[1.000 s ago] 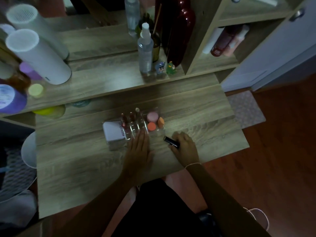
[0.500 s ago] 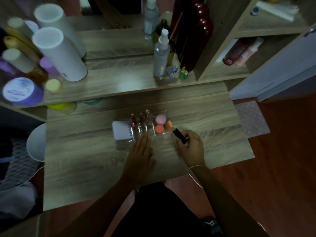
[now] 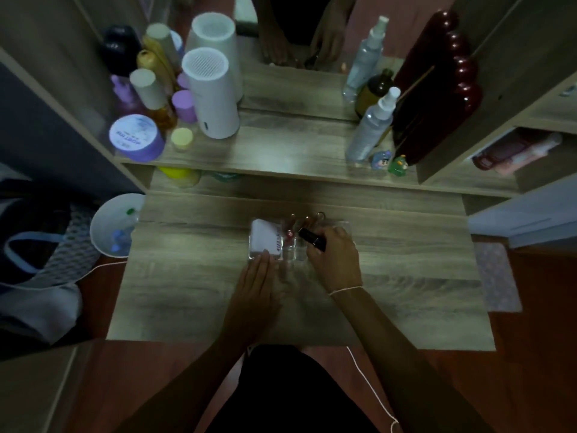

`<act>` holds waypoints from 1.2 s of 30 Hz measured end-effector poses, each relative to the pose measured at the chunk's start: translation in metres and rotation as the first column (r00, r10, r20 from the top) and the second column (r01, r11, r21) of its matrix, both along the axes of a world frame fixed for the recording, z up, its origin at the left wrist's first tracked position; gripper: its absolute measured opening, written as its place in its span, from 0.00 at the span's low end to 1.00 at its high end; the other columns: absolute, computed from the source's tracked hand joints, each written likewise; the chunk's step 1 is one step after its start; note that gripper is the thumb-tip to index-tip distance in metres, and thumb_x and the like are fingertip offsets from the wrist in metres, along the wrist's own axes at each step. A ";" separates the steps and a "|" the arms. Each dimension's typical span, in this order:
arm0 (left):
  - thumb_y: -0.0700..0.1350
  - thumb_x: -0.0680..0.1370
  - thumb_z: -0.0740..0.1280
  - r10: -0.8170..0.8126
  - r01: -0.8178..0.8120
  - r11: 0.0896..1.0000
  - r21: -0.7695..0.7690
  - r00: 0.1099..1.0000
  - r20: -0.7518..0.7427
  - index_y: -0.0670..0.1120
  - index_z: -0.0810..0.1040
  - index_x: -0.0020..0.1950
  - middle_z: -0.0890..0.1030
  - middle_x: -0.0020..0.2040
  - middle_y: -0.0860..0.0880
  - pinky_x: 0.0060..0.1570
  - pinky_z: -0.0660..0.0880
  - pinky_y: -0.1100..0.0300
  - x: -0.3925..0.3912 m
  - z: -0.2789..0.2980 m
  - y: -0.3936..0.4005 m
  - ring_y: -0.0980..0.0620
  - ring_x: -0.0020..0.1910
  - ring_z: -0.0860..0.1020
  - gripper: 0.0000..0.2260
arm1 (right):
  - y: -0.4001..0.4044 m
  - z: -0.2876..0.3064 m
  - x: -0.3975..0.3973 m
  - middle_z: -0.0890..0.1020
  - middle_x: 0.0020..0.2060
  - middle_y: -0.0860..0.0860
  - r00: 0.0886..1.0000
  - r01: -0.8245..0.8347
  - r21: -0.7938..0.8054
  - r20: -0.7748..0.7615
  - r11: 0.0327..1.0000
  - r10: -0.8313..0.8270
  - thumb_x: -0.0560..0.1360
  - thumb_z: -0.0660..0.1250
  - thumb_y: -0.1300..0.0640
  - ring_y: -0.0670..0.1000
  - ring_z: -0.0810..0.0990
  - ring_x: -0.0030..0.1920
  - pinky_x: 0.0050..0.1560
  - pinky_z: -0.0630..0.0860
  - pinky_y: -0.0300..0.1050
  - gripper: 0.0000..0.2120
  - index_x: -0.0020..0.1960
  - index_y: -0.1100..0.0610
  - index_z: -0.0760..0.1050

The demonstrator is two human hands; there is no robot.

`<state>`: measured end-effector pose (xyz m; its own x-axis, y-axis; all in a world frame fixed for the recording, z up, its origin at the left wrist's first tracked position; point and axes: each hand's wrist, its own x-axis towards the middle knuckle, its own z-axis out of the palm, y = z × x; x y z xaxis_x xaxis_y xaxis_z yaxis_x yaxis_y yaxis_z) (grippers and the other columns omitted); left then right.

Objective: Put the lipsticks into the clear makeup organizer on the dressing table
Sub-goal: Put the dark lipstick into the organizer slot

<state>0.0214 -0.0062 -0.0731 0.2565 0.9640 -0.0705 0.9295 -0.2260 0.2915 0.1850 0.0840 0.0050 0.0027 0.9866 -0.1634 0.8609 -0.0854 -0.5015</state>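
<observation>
Black lipstick (image 3: pixel 313 239) is in the right hand (image 3: pixel 335 260), fingers closed around its lower end, held over the middle slots of the clear organizer (image 3: pixel 342 228), not yet seated. Long axis runs diagonally: free end points up-left toward the white box (image 3: pixel 267 237), gripped end down-right into the palm; it looks tilted rather than upright, so it needs standing up before it drops into a slot. Progress: a few lipsticks (image 3: pixel 307 220) already stand in the back row, tips up, plus one with a reddish cap just left of the held one. So mostly done by my read; this one is mid-placement, and I can't see any loose lipsticks left on the counter (image 3: pixel 193 276), though the right hand hides the organizer's right side. Left hand (image 3: pixel 259 282) lies flat and open on the counter, fingertips touching the organizer's front-left edge, likely bracing it, holding nothing.
</observation>
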 end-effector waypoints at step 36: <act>0.55 0.69 0.72 0.105 -0.104 0.990 -0.100 0.995 0.002 0.35 0.66 0.70 0.70 0.70 0.36 0.65 0.67 0.40 -0.008 -0.007 -0.012 0.38 0.70 0.68 0.38 | 0.001 -0.023 -0.022 0.80 0.34 0.50 0.957 0.246 0.040 -0.168 0.969 -0.236 0.67 0.76 0.58 0.49 0.77 0.36 0.48 0.74 0.42 0.08 0.45 0.58 0.82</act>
<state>0.0129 -0.0182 -0.0804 0.1558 0.9738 -0.1659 0.9443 -0.0976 0.3142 0.1627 0.0846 -0.0181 0.2198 0.9679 -0.1223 0.7261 -0.2460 -0.6421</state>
